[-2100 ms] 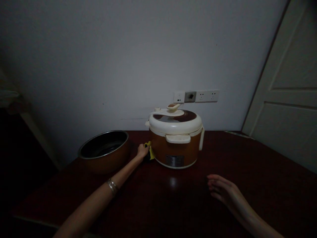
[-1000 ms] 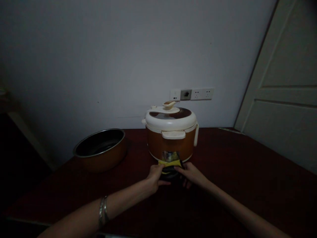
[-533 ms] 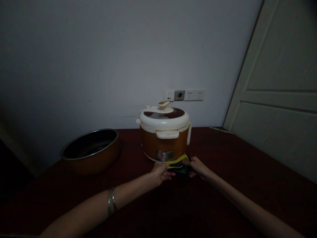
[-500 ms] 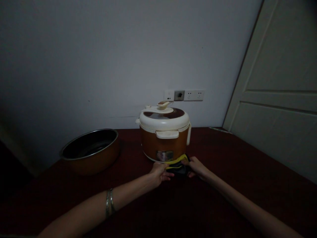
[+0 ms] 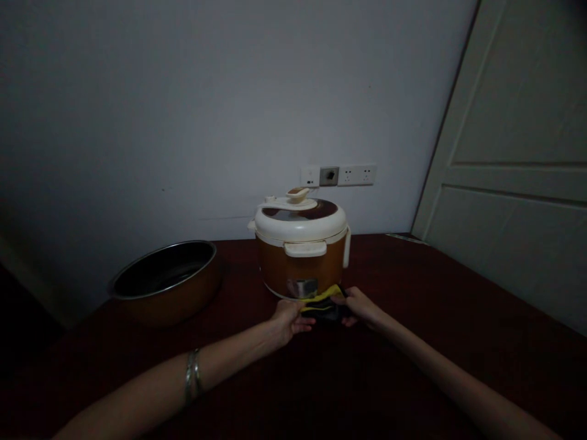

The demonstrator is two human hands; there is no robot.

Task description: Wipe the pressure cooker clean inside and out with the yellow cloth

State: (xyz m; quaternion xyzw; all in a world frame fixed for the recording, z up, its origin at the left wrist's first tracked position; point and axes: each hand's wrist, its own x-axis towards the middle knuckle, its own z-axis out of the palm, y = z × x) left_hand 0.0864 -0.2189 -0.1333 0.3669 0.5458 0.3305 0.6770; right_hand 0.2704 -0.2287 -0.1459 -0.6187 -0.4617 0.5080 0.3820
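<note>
A small yellow-and-dark cloth [image 5: 322,304] lies bunched on the dark red table [image 5: 413,342], touching the near foot of the orange rice cooker [image 5: 300,263] just below its front label. The left hand [image 5: 288,316] has its fingers curled over the cloth's left end and the right hand [image 5: 355,305] pinches its right end. The cloth sags dark between them, with a yellow edge lifted against the cooker's base. The light is dim, so the fingertips themselves are hard to make out, but both hands look closed on the fabric rather than spread flat. The cloth looks light, soft and limp. It should fold and crumple wherever it is gripped and cannot break, though a loose end would likely droop and drag on the tabletop. The two ends, or a gathered handful of the middle, seem the best places to hold it. The cooker stands upright with its cream lid shut, and it looks heavy enough to stay put if the cloth presses against it. A wide metal bowl [image 5: 167,284] sits well apart on the far left, and a socket strip [image 5: 338,175] is on the wall behind the cooker.
</note>
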